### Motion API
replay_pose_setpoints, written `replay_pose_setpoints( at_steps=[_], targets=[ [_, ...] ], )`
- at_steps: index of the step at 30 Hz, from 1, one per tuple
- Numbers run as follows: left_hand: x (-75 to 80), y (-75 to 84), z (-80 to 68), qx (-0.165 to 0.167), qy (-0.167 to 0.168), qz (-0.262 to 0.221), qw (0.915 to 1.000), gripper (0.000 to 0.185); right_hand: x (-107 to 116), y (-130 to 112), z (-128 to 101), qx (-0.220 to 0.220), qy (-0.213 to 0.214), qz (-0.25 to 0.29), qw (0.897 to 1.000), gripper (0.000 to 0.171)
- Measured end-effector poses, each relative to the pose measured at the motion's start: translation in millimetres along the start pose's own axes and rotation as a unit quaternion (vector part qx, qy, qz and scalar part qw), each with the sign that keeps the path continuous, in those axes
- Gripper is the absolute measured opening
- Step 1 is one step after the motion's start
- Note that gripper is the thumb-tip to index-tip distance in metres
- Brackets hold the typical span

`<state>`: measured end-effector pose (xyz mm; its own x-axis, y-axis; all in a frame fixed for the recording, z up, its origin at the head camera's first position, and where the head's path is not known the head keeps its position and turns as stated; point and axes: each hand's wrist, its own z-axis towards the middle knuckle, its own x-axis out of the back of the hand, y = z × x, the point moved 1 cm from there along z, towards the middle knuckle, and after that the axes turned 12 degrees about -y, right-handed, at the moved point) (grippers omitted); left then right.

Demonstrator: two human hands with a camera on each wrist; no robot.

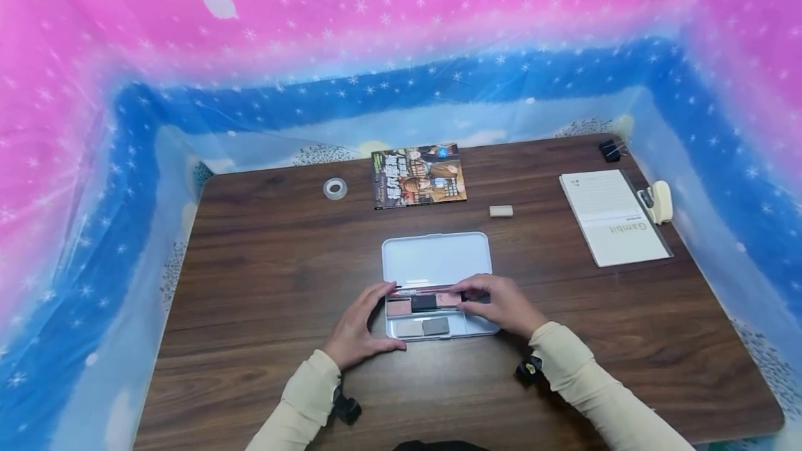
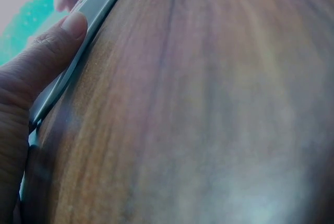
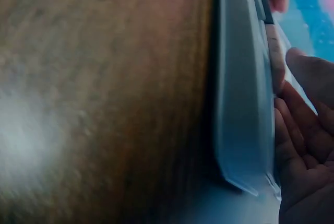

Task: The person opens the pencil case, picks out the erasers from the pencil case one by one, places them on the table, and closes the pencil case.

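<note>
A white case (image 1: 436,256) lies with its lid folded back on the table. My left hand (image 1: 354,329) grips its left end, thumb (image 2: 73,25) along the front edge and fingers at the hinge side. In the middle row sit a pink eraser-like block (image 1: 399,307), a black block (image 1: 423,303) and another pink block (image 1: 447,299). My right hand (image 1: 504,303) pinches this right-hand pink block at its right end, thumb and index finger on either side. A pale block (image 1: 409,328) and a grey block (image 1: 436,326) lie in the front compartment.
Beyond the case are a tape roll (image 1: 335,188), a comic-style book (image 1: 418,176) and a small pale block (image 1: 501,211). To the right lie a notepad (image 1: 614,218), a cream stapler (image 1: 658,202) and a black binder clip (image 1: 610,151). Patterned cloth (image 1: 407,110) surrounds the table.
</note>
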<state>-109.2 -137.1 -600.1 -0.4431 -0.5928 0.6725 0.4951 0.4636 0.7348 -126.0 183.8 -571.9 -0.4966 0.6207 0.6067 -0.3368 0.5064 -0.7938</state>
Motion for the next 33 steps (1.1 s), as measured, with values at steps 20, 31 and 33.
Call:
replay_pose_setpoints(
  at_steps=[20, 31, 33],
  targets=[
    [0.0, -1.2, 0.8, -0.015, 0.015, 0.008, 0.9997, 0.111, 33, 9, 5, -0.044, 0.025, 0.089, 0.995, 0.034],
    [-2.8, -4.7, 3.0, -0.014, 0.014, 0.01, 0.9997, 0.111, 144, 105, 15, -0.157, 0.166, -0.006, 0.974, 0.03],
    [-4.2, -4.9, 3.2, -0.017, 0.015, 0.011, 0.9997, 0.112, 151, 116, 16, -0.183, 0.162, -0.012, 0.97, 0.031]
  ],
)
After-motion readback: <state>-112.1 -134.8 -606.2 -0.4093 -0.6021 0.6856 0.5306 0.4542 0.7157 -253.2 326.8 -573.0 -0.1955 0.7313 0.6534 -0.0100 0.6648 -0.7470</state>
